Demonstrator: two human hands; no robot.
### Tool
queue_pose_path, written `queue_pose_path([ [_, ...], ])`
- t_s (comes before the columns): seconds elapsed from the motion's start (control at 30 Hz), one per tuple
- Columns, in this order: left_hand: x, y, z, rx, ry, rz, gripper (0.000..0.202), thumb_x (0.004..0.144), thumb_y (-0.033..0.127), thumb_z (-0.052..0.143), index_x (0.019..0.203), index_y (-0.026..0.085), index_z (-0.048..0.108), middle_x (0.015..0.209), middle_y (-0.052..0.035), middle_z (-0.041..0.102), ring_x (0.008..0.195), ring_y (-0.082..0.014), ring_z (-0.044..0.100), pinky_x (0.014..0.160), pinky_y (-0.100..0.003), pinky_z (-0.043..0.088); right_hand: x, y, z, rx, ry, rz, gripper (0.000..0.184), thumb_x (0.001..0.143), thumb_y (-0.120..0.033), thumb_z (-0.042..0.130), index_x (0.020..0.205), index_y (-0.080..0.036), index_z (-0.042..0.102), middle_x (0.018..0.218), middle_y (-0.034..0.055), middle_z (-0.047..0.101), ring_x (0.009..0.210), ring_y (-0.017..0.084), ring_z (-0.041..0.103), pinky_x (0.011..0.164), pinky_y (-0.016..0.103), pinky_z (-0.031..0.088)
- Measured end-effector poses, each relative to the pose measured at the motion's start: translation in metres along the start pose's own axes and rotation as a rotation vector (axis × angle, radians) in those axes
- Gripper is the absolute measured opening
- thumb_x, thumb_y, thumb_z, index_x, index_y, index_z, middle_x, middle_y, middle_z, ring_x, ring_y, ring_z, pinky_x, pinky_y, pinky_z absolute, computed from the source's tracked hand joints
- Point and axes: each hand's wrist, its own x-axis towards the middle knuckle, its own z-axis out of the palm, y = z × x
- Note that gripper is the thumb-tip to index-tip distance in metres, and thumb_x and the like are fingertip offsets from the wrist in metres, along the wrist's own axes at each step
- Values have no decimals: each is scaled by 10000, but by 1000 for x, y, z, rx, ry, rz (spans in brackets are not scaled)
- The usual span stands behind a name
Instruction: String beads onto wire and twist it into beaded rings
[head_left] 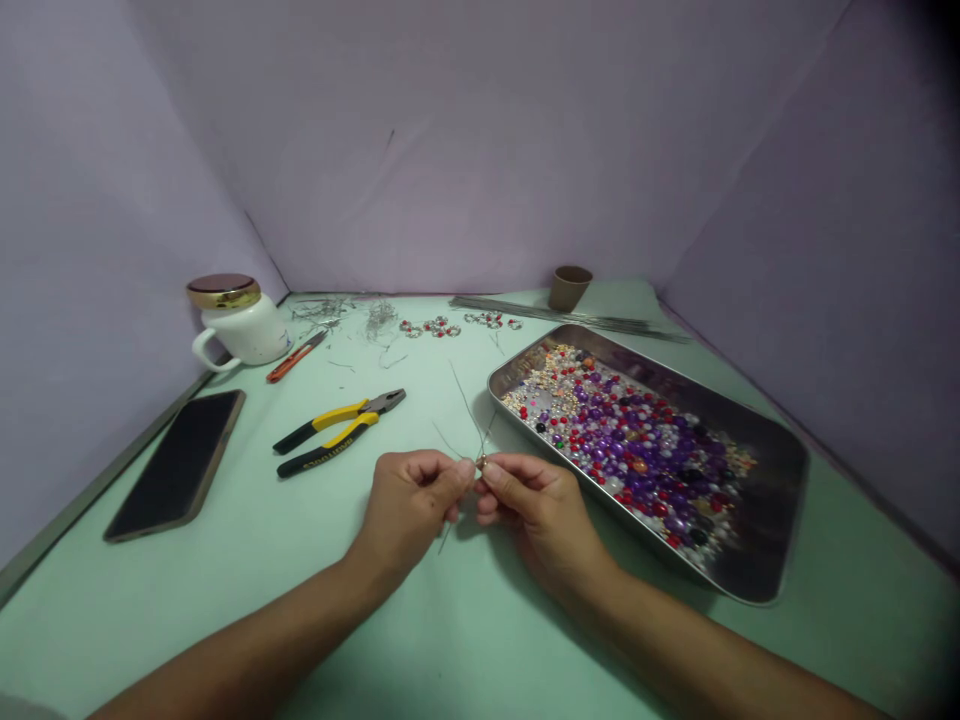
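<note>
Two bare hands meet at the lower centre of the frame, above open green desk (450,650) between the forearms. The left hand (416,490) and the right hand (544,510) each pinch the thin wire (468,405) between thumb and finger, a small gold-toned bead (484,463) at the right fingertips. This piece looks barely begun: its wire ends stick out loose, uncut, and most of it seems unbeaded, though fingers hide part.

Just beside the right hand, the metal tray (776,490) slants across the right of the frame; its raised rim crowds that side. Left of centre, pliers (369,409) lie with handles parted, bare desk between them and the phone (176,465) at left.

Farther up, beyond a clear strip at centre, several red-and-clear beaded pieces (436,327) look made up. Wire scraps (381,318) and straight wire lengths (525,308) line the far edge, where the walls close off reach.
</note>
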Motion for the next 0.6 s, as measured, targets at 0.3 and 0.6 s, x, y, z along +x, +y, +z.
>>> queue_pose_path([
  [0.3,2,17,-14,403,193,444,117,721,168,540,644,140,624,670,-14,624,598,-93,539,543,-187,405,0,1,-2,-62,-34,-39,196,583,-257,746,678,-110,658,533,20,620,428,87,543,438,211,464],
  [0.6,4,9,-10,528,19,263,149,718,202,520,630,165,635,518,29,584,474,-73,478,463,-182,352,5,3,-3,-52,-142,5,202,602,-258,739,708,-104,661,506,11,618,425,85,555,445,202,480],
])
